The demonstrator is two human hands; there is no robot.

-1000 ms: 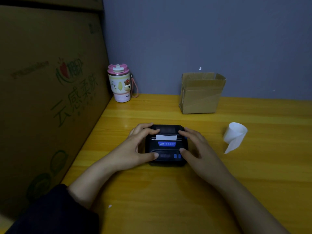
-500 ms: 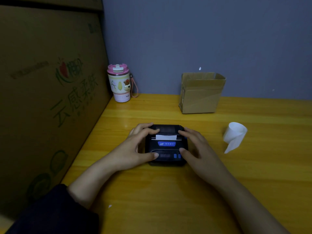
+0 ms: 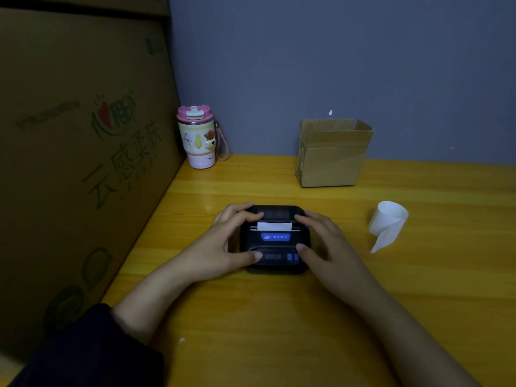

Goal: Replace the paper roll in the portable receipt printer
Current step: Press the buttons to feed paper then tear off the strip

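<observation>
A yellow wooden desk [image 3: 279, 317] runs into a grey-blue wall, with a big printed carton along its left edge, a pink-lidded tumbler [image 3: 197, 136] in the corner and a small open cardboard box [image 3: 332, 155] at the back. The black receipt printer [image 3: 275, 238] lies flat at the middle, its long axis running away from the person, a white paper tab [image 3: 274, 226] showing at the slot. Both grips clasp it from the sides: the left hand [image 3: 223, 244] with thumb on the front edge and fingers over the lid, the right hand [image 3: 326, 244] mirrored. A loose paper roll [image 3: 388, 222] stands well apart to the right, nearer the right hand, which I judge would fetch it. Lid looks closed, so the swap may already be done; I cannot tell
</observation>
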